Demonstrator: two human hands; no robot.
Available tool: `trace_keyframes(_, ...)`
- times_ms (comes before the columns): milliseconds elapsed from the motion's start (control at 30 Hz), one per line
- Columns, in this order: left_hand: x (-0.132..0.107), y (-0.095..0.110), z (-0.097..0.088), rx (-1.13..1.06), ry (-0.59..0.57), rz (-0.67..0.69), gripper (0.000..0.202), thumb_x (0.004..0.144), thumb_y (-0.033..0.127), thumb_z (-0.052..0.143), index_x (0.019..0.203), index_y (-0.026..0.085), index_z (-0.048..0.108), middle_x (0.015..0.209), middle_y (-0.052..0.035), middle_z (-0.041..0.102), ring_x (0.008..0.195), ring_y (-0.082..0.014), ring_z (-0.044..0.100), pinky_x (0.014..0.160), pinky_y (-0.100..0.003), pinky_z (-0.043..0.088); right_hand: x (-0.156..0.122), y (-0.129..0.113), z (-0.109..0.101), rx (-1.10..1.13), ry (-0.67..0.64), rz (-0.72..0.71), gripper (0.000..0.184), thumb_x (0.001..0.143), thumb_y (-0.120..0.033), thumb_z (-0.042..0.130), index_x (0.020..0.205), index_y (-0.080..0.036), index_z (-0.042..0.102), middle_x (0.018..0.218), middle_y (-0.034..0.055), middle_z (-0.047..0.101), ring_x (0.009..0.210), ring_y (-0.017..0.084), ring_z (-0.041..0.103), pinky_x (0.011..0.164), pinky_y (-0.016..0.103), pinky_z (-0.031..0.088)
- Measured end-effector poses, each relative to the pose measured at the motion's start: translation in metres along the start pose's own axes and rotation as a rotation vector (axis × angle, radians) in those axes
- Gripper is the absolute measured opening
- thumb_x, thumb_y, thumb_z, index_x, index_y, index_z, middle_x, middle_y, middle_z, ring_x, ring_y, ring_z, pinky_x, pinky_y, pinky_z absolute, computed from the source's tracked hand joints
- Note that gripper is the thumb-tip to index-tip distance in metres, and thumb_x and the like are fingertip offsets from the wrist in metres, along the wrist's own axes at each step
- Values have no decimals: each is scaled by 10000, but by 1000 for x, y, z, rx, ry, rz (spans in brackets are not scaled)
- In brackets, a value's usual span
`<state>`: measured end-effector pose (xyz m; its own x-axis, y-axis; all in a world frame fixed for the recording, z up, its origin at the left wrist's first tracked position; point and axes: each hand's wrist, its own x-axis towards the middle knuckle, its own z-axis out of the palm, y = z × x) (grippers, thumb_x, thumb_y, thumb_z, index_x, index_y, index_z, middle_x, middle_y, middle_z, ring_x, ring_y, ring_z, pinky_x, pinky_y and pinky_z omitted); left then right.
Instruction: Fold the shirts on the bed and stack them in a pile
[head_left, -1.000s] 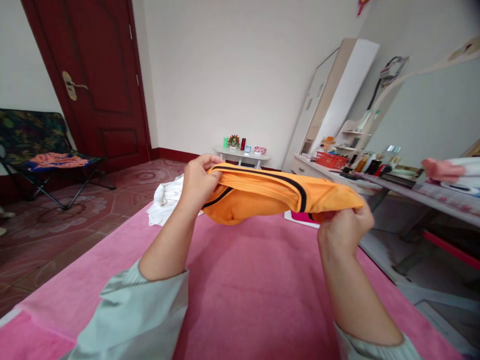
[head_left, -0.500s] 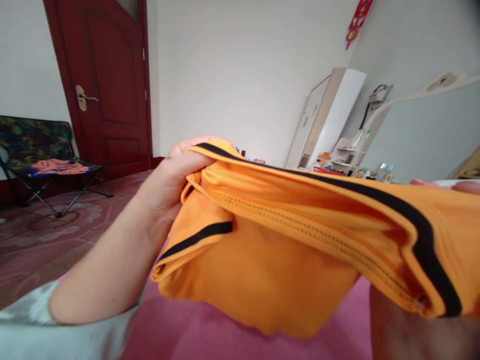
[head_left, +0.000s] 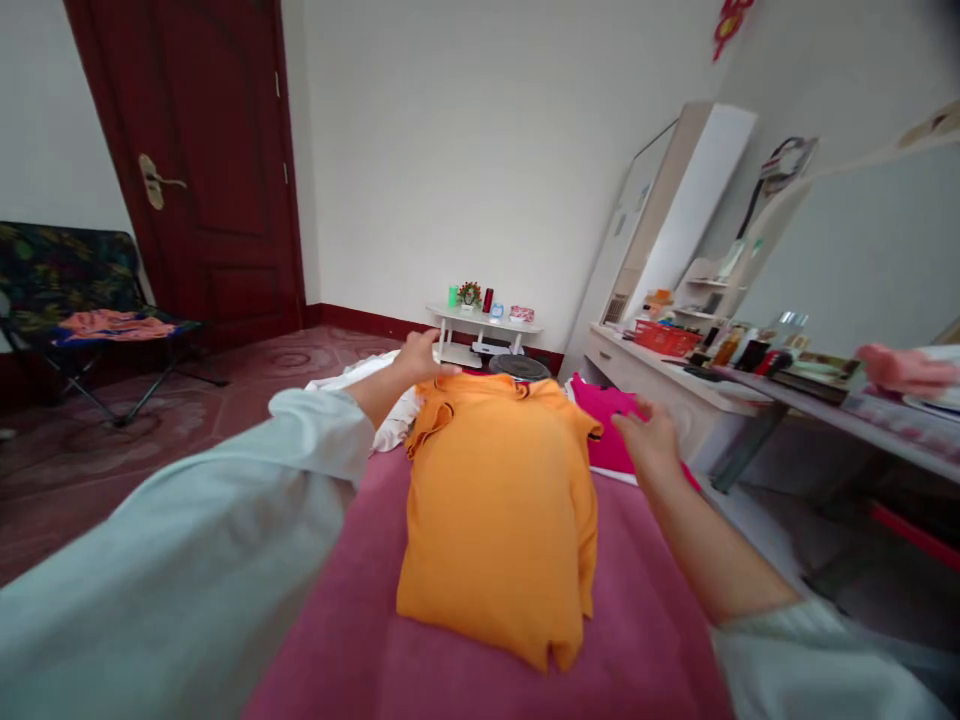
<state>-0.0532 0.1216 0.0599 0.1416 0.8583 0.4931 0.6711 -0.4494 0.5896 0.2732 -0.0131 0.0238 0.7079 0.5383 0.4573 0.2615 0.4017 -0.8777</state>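
An orange shirt (head_left: 495,500) with dark trim lies folded on a pink-covered surface (head_left: 645,640), its collar end away from me. At the shirt's far left corner is my left hand (head_left: 415,360), open with its fingers stretched out; I cannot tell whether it touches the cloth. My right hand (head_left: 651,440) is off the shirt's right side, open with fingers apart, in front of a magenta garment (head_left: 606,408). White cloth (head_left: 394,425) lies beyond the shirt on the left.
A folding chair (head_left: 90,270) holding a salmon-coloured cloth (head_left: 116,325) stands at left by a red door (head_left: 195,190). A low white stand (head_left: 476,318) is against the far wall. On the right, a dresser (head_left: 675,375) carries a red basket (head_left: 666,338) and several bottles.
The orange shirt, held up in both hands before, now lies folded on the pink surface. Both hands have let go of it and moved apart to its far sides.
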Motion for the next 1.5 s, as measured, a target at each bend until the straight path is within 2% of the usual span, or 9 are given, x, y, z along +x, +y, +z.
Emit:
trace_keyframes(167, -94, -21, 33, 17, -128, 263, 385, 746, 252, 659, 1118, 189, 581, 1267, -96, 472, 1199, -253, 448, 1034, -376, 347, -61, 60, -70, -470, -450, -62, 248, 604, -255, 681, 841, -182, 682, 892, 37, 679, 887, 223, 608, 859, 420, 464)
trace_keyframes(233, -137, -8, 22, -62, -198, 407, 175, 837, 273, 558, 983, 199, 621, 1127, -67, 550, 1086, -210, 518, 976, -336, 388, -82, 55, -88, -490, -585, -7, 203, 639, -262, 650, 824, -184, 677, 858, 40, 680, 840, 224, 616, 821, 406, 481)
trace_keyframes(367, -210, 22, -12, -52, -554, 602, 235, 906, 358, 473, 835, 206, 637, 806, -32, 613, 777, -160, 571, 752, -275, 431, -113, 18, -99, -457, -905, 35, 143, 723, -311, 633, 805, -196, 660, 837, 41, 660, 818, 207, 613, 777, 341, 492)
trace_keyframes(500, -246, 28, -26, 52, -711, 634, 279, 801, 406, 604, 1037, 259, 627, 999, -42, 621, 887, -204, 570, 811, -303, 429, -133, -6, -99, -520, -1192, -115, 280, 656, -251, 722, 929, -231, 662, 1026, 55, 630, 958, 224, 580, 866, 337, 456)
trace_keyframes(767, -233, 8, -4, 224, -560, 370, 382, 760, 293, 586, 1140, 257, 575, 1113, -60, 571, 995, -233, 551, 871, -339, 443, -138, 8, -87, -667, -1093, -321, 255, 757, -99, 435, 906, -241, 585, 948, 42, 595, 890, 189, 572, 773, 305, 449)
trace_keyframes(1000, -200, -2, 14, -70, -481, 237, 152, 841, 206, 466, 876, 181, 612, 857, -37, 635, 839, -186, 577, 759, -286, 440, -120, 6, -74, -487, -946, -121, 110, 812, -237, 462, 809, -209, 568, 786, 5, 611, 749, 174, 573, 668, 267, 441)
trace_keyframes(1200, -175, -6, -42, -769, -571, -85, 316, 813, 449, 588, 953, 166, 606, 879, -40, 673, 783, -175, 616, 714, -270, 467, -103, -30, -91, -385, -865, -76, 171, 756, -351, 621, 815, -196, 664, 772, 18, 639, 723, 179, 569, 655, 265, 447)
trace_keyframes(1333, -179, -4, -79, -779, -652, -156, 336, 786, 492, 618, 877, 170, 653, 821, -31, 679, 724, -166, 607, 661, -248, 464, -107, -59, -103, -464, -1028, -76, 122, 708, -324, 671, 739, -218, 722, 752, 39, 660, 713, 198, 600, 648, 274, 460)
trace_keyframes(1500, -192, -14, -93, -635, -887, -93, 355, 843, 495, 543, 831, 165, 673, 809, -29, 668, 759, -175, 593, 680, -236, 452, -114, -84, -115, -457, -1237, -56, 168, 765, -371, 650, 776, -233, 745, 807, 70, 679, 758, 212, 623, 692, 285, 479)
